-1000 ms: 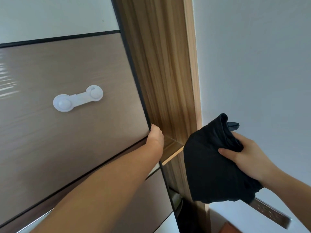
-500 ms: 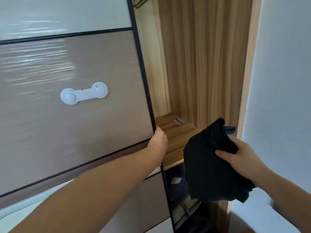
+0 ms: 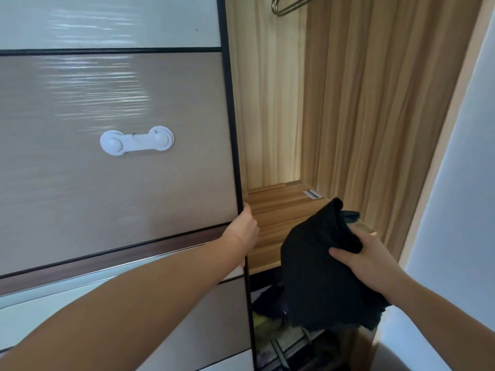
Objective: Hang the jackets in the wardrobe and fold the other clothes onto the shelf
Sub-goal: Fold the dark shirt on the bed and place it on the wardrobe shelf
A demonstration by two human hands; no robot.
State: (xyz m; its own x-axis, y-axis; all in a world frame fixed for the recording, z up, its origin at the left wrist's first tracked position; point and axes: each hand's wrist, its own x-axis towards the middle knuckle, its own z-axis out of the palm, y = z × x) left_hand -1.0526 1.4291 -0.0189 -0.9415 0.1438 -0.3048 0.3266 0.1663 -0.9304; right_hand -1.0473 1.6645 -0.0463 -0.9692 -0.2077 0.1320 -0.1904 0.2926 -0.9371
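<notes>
My left hand (image 3: 242,231) grips the dark right edge of the sliding wardrobe door (image 3: 134,183). In my right hand (image 3: 367,259) I hold a folded black garment (image 3: 318,277), carried in front of the wardrobe opening. Behind the garment lies a wooden shelf (image 3: 278,210), bare except for a small label near its back. Above it the tall wooden compartment stands exposed, and a metal hanger (image 3: 288,5) shows at the top edge.
A white child-safety latch (image 3: 137,141) is stuck on the door panel. Below the shelf, a darker compartment holds some dark clothes (image 3: 270,301) and other items. A pale wall (image 3: 460,183) borders the wardrobe on the right.
The door has slid left with my left hand on its edge, widening the opening and exposing the shelf and hanger. My right hand keeps holding the black garment.
</notes>
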